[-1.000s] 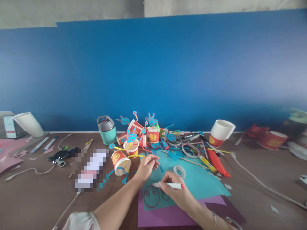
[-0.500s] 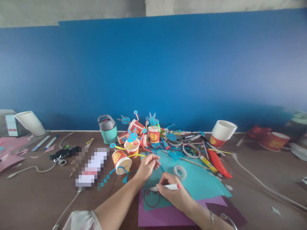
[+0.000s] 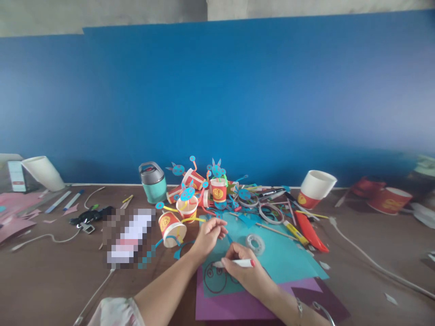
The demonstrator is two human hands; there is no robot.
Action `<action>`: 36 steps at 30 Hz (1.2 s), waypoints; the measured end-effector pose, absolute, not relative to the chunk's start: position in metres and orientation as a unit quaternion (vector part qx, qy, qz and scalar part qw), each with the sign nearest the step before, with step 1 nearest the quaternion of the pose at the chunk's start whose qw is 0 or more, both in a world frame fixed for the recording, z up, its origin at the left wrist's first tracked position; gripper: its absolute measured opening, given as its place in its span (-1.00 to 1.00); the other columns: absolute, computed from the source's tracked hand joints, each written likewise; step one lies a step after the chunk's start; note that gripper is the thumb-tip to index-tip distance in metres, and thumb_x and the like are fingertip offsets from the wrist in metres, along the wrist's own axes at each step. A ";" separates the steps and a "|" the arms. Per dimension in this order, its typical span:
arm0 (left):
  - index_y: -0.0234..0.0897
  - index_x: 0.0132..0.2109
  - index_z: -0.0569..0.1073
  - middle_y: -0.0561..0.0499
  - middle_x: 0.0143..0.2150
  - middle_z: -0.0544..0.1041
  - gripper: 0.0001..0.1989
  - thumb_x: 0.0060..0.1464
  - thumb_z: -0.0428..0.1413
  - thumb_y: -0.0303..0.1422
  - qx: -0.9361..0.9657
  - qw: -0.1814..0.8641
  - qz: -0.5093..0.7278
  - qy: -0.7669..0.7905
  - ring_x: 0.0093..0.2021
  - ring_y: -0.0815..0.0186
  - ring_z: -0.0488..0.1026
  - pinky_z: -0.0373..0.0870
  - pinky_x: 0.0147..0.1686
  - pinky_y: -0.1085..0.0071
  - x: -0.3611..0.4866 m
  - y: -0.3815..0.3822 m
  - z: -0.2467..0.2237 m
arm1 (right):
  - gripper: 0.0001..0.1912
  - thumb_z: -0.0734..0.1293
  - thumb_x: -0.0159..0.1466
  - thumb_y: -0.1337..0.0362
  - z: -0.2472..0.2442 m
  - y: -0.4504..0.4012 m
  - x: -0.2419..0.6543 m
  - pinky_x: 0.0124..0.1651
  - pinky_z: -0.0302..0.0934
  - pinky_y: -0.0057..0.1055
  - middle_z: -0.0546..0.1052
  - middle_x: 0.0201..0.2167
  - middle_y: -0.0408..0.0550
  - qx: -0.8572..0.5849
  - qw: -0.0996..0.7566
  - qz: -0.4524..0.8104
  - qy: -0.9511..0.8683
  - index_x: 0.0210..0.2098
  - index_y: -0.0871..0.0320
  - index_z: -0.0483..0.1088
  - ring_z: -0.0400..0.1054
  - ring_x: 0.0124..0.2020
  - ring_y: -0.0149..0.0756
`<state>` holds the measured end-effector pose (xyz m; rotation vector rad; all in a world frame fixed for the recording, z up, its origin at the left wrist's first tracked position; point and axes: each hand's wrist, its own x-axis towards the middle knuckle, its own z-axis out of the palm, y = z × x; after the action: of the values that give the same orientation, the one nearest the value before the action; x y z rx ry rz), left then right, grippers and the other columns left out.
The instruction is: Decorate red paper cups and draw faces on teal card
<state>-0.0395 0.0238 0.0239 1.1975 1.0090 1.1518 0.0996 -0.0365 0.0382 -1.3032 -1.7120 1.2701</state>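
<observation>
A white marker with a red end [image 3: 243,263] is gripped in my right hand [image 3: 243,267], its tip against the teal paper near a drawn eye. The drawing [image 3: 215,278] is a dark red circle with small eyes on the teal sheet [image 3: 285,253], which overlaps a purple sheet [image 3: 217,310]. More drawn lines show partly under my right hand. My left hand [image 3: 210,235] rests at the teal sheet's left side, fingers loosely curled and apart, holding nothing. A clear tape roll [image 3: 254,244] lies on the teal sheet beyond my right hand.
Decorated red cups [image 3: 172,229] cluster beyond my left hand, near a teal lidded container [image 3: 153,183]. Scissors, pens and a red cutter [image 3: 311,232] lie at the back right. A cup stack [image 3: 316,189] stands farther right. A blurred phone [image 3: 131,237] and cable lie left.
The marker tip has moved slightly up and left, to the top of the left eye. My left hand has stayed in place.
</observation>
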 end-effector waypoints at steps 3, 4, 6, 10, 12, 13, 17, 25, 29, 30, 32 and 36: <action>-0.34 -0.29 0.45 0.03 -0.48 0.49 -0.86 -0.03 0.03 -0.45 0.510 0.562 0.490 0.429 -0.49 0.38 0.39 0.29 -0.41 0.44 -0.040 0.023 0.024 | -0.85 0.25 0.12 0.30 0.036 -0.036 0.100 -0.56 -0.03 -0.52 0.28 -0.64 -0.24 -0.491 0.316 0.486 -0.650 -0.55 0.13 0.20 0.09 -0.61 -0.47; -0.34 -0.29 0.45 0.03 -0.48 0.49 -0.86 -0.03 0.03 -0.46 0.510 0.561 0.491 0.429 -0.48 0.39 0.39 0.29 -0.41 0.44 -0.039 0.023 0.024 | -0.86 0.25 0.13 0.30 0.037 -0.037 0.101 -0.56 -0.02 -0.52 0.29 -0.63 -0.24 -0.488 0.313 0.488 -0.653 -0.54 0.14 0.21 0.09 -0.60 -0.47; -0.33 -0.29 0.45 0.03 -0.48 0.49 -0.86 -0.03 0.02 -0.47 0.511 0.560 0.492 0.428 -0.48 0.39 0.39 0.29 -0.41 0.44 -0.039 0.024 0.023 | -0.86 0.25 0.13 0.30 0.038 -0.038 0.100 -0.55 -0.02 -0.52 0.29 -0.62 -0.24 -0.484 0.306 0.488 -0.659 -0.54 0.14 0.23 0.09 -0.59 -0.47; -0.34 -0.29 0.45 0.03 -0.49 0.49 -0.86 -0.03 0.03 -0.47 0.511 0.560 0.493 0.426 -0.49 0.39 0.39 0.29 -0.41 0.45 -0.039 0.024 0.023 | -0.87 0.27 0.11 0.31 0.041 -0.040 0.100 -0.55 -0.02 -0.52 0.27 -0.62 -0.25 -0.482 0.301 0.488 -0.663 -0.55 0.13 0.23 0.09 -0.59 -0.45; -0.33 -0.29 0.45 0.03 -0.48 0.49 -0.86 -0.03 0.03 -0.46 0.511 0.561 0.493 0.426 -0.48 0.39 0.39 0.29 -0.42 0.45 -0.039 0.024 0.022 | -0.86 0.28 0.11 0.32 0.042 -0.041 0.099 -0.56 -0.02 -0.51 0.27 -0.62 -0.25 -0.480 0.302 0.489 -0.662 -0.55 0.12 0.23 0.09 -0.59 -0.45; -0.33 -0.29 0.45 0.03 -0.48 0.49 -0.86 -0.03 0.04 -0.45 0.511 0.561 0.493 0.425 -0.48 0.39 0.39 0.29 -0.42 0.45 -0.039 0.024 0.022 | -0.86 0.28 0.11 0.32 0.042 -0.040 0.099 -0.55 -0.02 -0.51 0.27 -0.62 -0.24 -0.480 0.304 0.488 -0.663 -0.55 0.11 0.24 0.10 -0.59 -0.44; -0.32 -0.29 0.45 0.04 -0.49 0.48 -0.87 -0.04 0.06 -0.43 0.511 0.562 0.494 0.424 -0.49 0.39 0.39 0.28 -0.43 0.45 -0.039 0.024 0.022 | -0.86 0.29 0.12 0.31 0.041 -0.039 0.100 -0.52 0.01 -0.49 0.32 -0.60 -0.22 -0.481 0.314 0.475 -0.666 -0.55 0.12 0.26 0.13 -0.57 -0.43; -0.32 -0.29 0.46 0.03 -0.49 0.50 -0.87 -0.03 0.06 -0.43 0.512 0.561 0.495 0.423 -0.49 0.39 0.39 0.29 -0.42 0.45 -0.039 0.025 0.021 | -0.87 0.28 0.13 0.30 0.038 -0.039 0.100 -0.56 -0.02 -0.52 0.29 -0.61 -0.24 -0.474 0.301 0.489 -0.668 -0.53 0.12 0.24 0.10 -0.58 -0.46; -0.32 -0.29 0.46 0.04 -0.49 0.49 -0.87 -0.03 0.06 -0.44 0.510 0.561 0.495 0.424 -0.49 0.39 0.39 0.29 -0.42 0.45 -0.039 0.025 0.021 | -0.84 0.31 0.13 0.25 0.038 -0.041 0.100 -0.57 -0.03 -0.52 0.29 -0.62 -0.25 -0.469 0.296 0.494 -0.670 -0.53 0.12 0.26 0.09 -0.59 -0.46; -0.32 -0.29 0.46 0.04 -0.49 0.49 -0.87 -0.04 0.05 -0.44 0.510 0.562 0.494 0.425 -0.49 0.39 0.39 0.29 -0.43 0.45 -0.039 0.025 0.021 | -0.83 0.33 0.12 0.23 0.039 -0.041 0.099 -0.56 -0.03 -0.51 0.30 -0.61 -0.24 -0.469 0.296 0.494 -0.670 -0.53 0.12 0.26 0.10 -0.59 -0.45; -0.32 -0.29 0.46 0.04 -0.49 0.49 -0.86 -0.04 0.05 -0.44 0.511 0.562 0.493 0.425 -0.49 0.39 0.39 0.29 -0.43 0.45 -0.039 0.025 0.021 | -0.82 0.34 0.11 0.21 0.040 -0.040 0.099 -0.55 -0.02 -0.51 0.33 -0.60 -0.23 -0.469 0.303 0.495 -0.666 -0.52 0.13 0.28 0.11 -0.58 -0.45; -0.32 -0.29 0.45 0.04 -0.48 0.49 -0.86 -0.04 0.06 -0.41 0.511 0.561 0.493 0.425 -0.48 0.39 0.40 0.30 -0.41 0.44 -0.040 0.025 0.021 | -0.77 0.31 0.14 0.14 0.041 -0.036 0.102 -0.56 -0.04 -0.49 0.39 -0.61 -0.18 -0.466 0.341 0.521 -0.629 -0.51 0.15 0.27 0.10 -0.61 -0.45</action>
<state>-0.0399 0.0251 0.0211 1.2042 1.0013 1.1607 0.1018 -0.0356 0.0408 -1.2115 -1.6349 1.3552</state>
